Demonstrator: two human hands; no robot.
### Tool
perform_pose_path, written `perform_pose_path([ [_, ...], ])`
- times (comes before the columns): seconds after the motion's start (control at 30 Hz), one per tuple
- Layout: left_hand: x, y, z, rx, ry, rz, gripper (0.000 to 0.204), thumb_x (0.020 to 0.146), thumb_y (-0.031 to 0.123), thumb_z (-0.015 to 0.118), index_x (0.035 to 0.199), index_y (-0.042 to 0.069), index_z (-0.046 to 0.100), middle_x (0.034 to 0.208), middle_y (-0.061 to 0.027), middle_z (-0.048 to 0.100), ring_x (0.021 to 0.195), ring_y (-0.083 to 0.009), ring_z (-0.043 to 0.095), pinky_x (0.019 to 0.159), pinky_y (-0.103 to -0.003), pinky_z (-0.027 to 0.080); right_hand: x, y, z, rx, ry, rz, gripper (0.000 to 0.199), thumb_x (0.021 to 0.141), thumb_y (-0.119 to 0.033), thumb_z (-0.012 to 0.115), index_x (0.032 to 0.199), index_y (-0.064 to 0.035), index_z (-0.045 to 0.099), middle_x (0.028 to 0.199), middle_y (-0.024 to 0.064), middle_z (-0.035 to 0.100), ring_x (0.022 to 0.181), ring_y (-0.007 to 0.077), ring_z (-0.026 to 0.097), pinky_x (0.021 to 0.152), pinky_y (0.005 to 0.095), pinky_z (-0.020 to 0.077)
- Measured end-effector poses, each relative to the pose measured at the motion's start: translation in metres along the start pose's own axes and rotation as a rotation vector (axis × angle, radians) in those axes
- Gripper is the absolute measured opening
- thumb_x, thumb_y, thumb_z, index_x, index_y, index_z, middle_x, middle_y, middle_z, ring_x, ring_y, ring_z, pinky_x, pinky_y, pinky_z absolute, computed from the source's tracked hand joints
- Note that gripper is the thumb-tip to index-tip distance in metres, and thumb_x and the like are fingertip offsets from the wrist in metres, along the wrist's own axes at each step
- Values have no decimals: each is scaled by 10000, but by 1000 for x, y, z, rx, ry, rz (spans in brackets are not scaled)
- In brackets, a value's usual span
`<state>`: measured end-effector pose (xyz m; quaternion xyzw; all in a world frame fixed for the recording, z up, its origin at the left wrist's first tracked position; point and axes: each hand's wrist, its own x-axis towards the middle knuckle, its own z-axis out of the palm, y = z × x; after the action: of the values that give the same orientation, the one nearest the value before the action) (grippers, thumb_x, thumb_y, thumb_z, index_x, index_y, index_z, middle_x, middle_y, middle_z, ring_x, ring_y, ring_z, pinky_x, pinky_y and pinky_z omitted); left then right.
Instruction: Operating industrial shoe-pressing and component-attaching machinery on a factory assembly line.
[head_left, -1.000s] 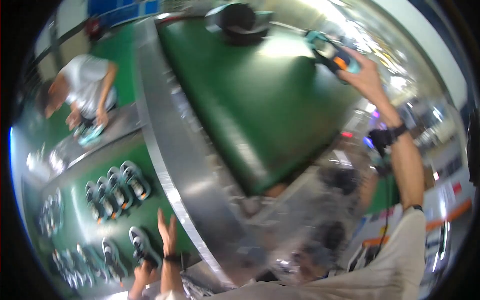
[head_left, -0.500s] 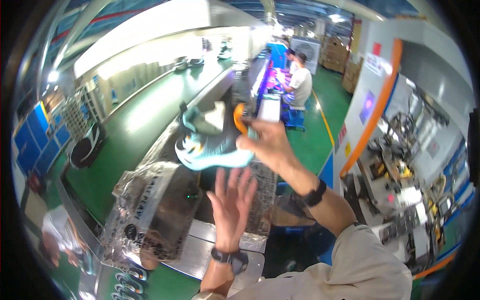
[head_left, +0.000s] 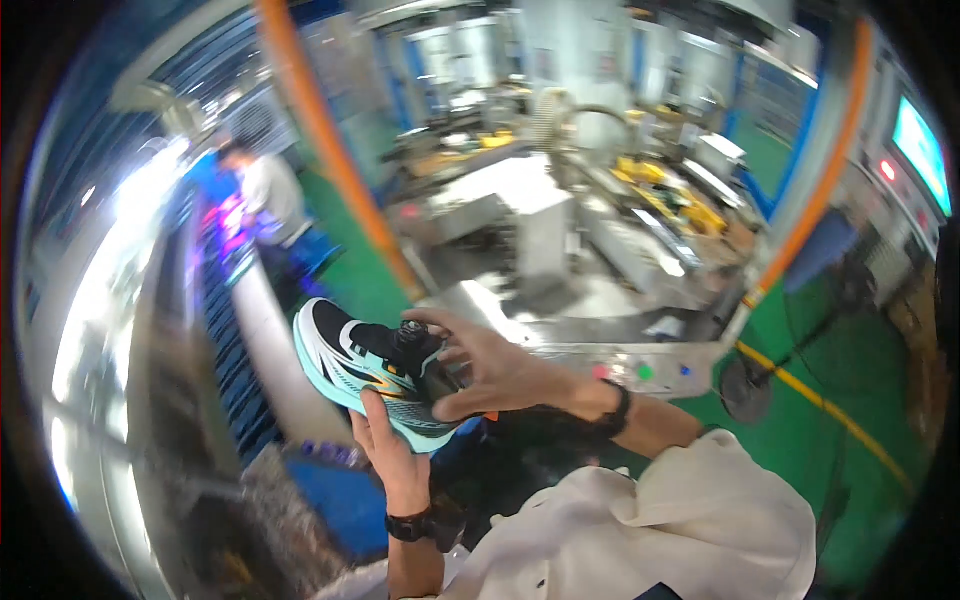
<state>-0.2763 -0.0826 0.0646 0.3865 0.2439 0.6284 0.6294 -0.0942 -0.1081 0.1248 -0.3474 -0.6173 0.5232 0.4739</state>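
Cream loose sleeves, black wristbands above both bare hands (head_left: 450,400)

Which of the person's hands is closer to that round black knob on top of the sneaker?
Right. The right hand has its fingers curled over the black knob on the teal sneaker. The left hand is under the sole, farther from the knob.

Bright cyan rectangular screen (head_left: 922,150) at far right edge, on grey machine panel (head_left: 880,200); blurred.
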Motion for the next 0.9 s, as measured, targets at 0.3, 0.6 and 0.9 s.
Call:
perform_pose_path([
  [0.3, -1, -191, 215, 313, -415, -238, 547, 1003, 263, 556, 1440, -2, 362, 1308, -90, 535, 1146, -164, 507, 990, -318, 414, -160, 57, -206, -72, 975, 113, 608, 675, -99, 800, 1233, -63, 560, 1052, 70, 638, 951, 161, 591, 895, 303, 481],
  [0.6, 134, -420, 348, 608, -519, -513, 627, 885, 344, 703, 1307, -68, 491, 1200, -159, 610, 1102, -206, 588, 865, -336, 480, -282, 62, -367, -266, 1471, -43, 568, 706, -156, 714, 1236, -17, 565, 1098, 76, 606, 960, 154, 590, 876, 295, 490],
  [0.9, 207, -585, 387, 1288, -426, -474, 845, 724, 210, 742, 1361, -129, 303, 1367, -344, 429, 1237, -470, 488, 1038, -488, 437, -316, 29, -398, -424, 1748, 106, 616, 702, -151, 738, 1255, 23, 532, 1124, 100, 596, 1002, 169, 600, 907, 293, 479],
])
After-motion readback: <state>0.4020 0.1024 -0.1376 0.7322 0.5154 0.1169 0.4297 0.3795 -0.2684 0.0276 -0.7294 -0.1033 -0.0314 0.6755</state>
